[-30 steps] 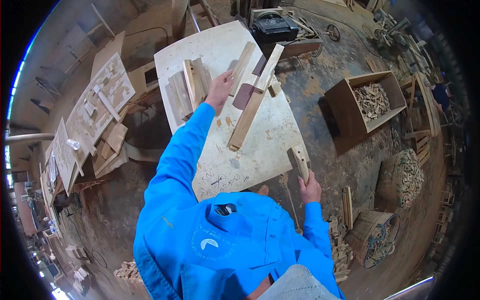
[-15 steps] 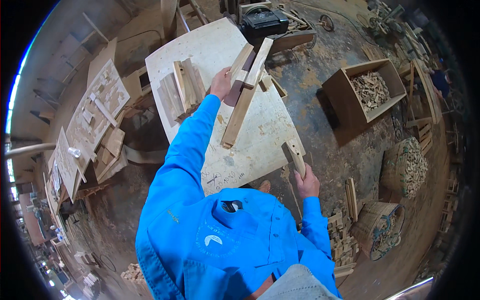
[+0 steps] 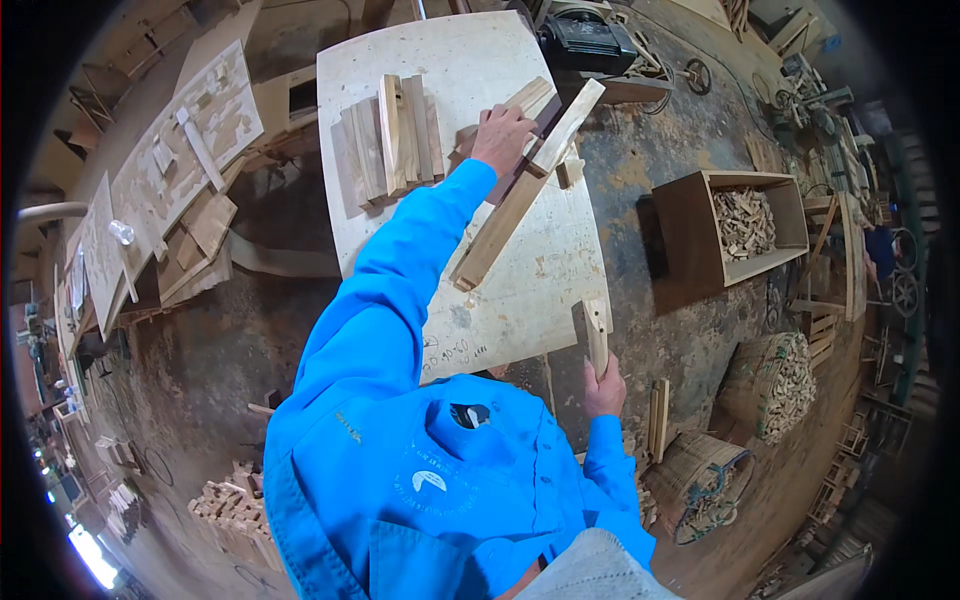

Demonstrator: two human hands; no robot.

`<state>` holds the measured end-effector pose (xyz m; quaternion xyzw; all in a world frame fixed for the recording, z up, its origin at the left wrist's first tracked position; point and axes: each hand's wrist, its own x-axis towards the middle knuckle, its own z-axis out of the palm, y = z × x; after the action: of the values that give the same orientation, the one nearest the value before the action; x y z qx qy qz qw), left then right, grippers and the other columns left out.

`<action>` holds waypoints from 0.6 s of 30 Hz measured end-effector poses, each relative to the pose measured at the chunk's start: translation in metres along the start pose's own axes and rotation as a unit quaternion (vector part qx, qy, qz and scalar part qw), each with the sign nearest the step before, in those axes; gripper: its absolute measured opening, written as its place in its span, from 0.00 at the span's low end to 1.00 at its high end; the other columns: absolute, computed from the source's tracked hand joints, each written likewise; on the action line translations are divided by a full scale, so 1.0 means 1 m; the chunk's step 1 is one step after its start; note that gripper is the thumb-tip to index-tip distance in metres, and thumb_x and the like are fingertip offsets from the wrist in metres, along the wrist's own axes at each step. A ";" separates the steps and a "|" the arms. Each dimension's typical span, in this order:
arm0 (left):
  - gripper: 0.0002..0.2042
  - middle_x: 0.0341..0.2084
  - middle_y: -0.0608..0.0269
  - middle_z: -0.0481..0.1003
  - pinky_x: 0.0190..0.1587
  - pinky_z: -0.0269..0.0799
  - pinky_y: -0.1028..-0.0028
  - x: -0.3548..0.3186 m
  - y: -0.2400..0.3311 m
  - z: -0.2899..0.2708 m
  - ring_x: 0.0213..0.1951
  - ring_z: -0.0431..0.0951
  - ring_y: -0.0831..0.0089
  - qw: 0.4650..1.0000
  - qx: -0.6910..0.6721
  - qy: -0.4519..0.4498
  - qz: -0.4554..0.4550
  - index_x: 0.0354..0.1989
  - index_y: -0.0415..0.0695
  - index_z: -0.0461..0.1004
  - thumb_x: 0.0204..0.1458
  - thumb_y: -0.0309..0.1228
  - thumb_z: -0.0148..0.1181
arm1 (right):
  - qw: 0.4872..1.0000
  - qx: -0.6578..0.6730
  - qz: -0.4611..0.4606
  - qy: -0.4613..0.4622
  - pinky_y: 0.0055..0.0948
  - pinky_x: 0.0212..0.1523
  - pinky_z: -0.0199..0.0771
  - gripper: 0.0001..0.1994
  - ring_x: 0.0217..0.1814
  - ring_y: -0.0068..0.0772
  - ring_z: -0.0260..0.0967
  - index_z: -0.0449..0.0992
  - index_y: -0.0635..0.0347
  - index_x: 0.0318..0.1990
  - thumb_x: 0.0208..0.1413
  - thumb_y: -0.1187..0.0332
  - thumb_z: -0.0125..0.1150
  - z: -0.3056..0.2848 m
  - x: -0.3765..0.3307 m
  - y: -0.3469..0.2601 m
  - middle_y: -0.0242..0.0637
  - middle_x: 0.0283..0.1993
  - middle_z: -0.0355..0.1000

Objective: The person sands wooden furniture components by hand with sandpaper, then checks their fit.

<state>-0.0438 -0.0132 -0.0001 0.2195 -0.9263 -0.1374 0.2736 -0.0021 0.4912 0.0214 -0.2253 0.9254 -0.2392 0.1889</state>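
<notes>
My left hand (image 3: 502,138) reaches far over the pale tabletop (image 3: 500,310), fingers closed over a short wooden piece (image 3: 533,97). That piece lies beside a dark strip, close to a long wooden guide bar (image 3: 500,225) set at a slant across the table; my hand covers part of it. Low at the table's right corner, my right hand (image 3: 604,390) grips the lower end of another wooden piece (image 3: 597,335), held upright, with small holes near its top. Left of my left hand, several similar wooden pieces (image 3: 391,135) lie side by side.
A dark motor (image 3: 587,42) sits beyond the table's far right corner. On the floor to the right stand a wooden box (image 3: 685,225) of offcuts and two woven baskets (image 3: 690,465) of wood scraps. A dust-strewn board (image 3: 215,110) stands at the left.
My left hand has moved forward and right, now lying over the wooden piece near the guide bar. The view has shifted; my right hand keeps its piece upright by the table corner.
</notes>
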 end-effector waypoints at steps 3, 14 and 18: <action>0.09 0.44 0.68 0.78 0.59 0.62 0.55 0.017 0.002 0.002 0.55 0.73 0.60 0.998 0.036 -0.043 0.016 0.43 0.60 0.87 0.55 0.39 0.68 | 1.000 -0.012 0.002 0.017 0.54 0.49 0.78 0.26 0.51 0.65 0.79 0.72 0.55 0.63 0.64 0.51 0.65 0.001 0.000 0.000 0.56 0.48 0.81; 0.05 0.45 0.70 0.77 0.60 0.59 0.54 0.040 0.004 0.004 0.57 0.71 0.63 0.993 0.038 -0.105 0.048 0.38 0.62 0.86 0.55 0.38 0.68 | 0.999 -0.024 0.015 0.018 0.53 0.47 0.78 0.23 0.50 0.65 0.79 0.73 0.56 0.62 0.63 0.58 0.66 -0.001 -0.003 -0.004 0.57 0.47 0.81; 0.04 0.46 0.69 0.76 0.60 0.59 0.54 0.041 0.004 0.006 0.58 0.71 0.63 0.993 0.032 -0.107 0.042 0.36 0.60 0.86 0.54 0.37 0.68 | 0.999 -0.024 0.018 0.013 0.53 0.47 0.78 0.23 0.50 0.65 0.79 0.73 0.56 0.62 0.63 0.59 0.66 -0.001 -0.004 -0.005 0.57 0.47 0.81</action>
<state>-0.0794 -0.0287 0.0148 0.1734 -0.9624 -0.1193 0.1715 0.0023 0.4895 0.0263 -0.2099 0.9372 -0.2164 0.1755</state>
